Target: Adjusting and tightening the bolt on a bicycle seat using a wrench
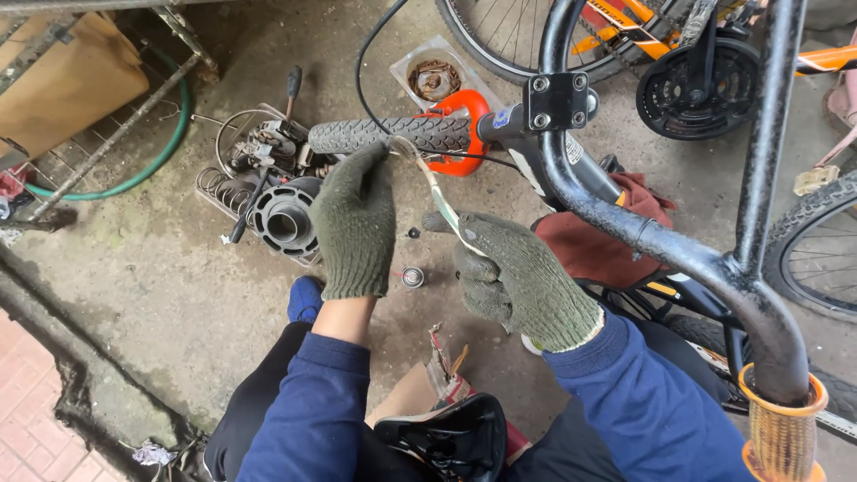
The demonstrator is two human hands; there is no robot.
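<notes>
- Left hand (pixel 355 223): I see it in a dark green knit glove, raised in front of the grip, fingers curled together and pinching the upper end of the strip.
- Right hand (pixel 518 277): same kind of glove, lower and to the right, fingers closed around the lower end of the strip; the index finger points left along it.
- Strip (pixel 437 192): thin, pale, slightly curved, stretched between my two hands. Its top end sits at the left fingertips, just in front of the grip; its bottom end disappears under the right fingers.
- Grip (pixel 393 134): black ribbed rubber sleeve on the near end of the handlebar, lying crosswise just above the left hand.
- Orange part (pixel 464 107): round, fitted at the inner end of the grip, with a thin black cable beside it.
- Handlebar (pixel 616 214): black tube, curving down to the right past the right hand, ending in a woven tan grip.
- Tray (pixel 268 178): on the concrete to the left of the left hand, holding springs, metal parts and a black round hub.
- Small tin (pixel 411 277): on the ground between my wrists.
- Red cloth (pixel 607 241): behind the handlebar, right of the right hand.
- Saddle (pixel 446 437): black, at my knees.
</notes>
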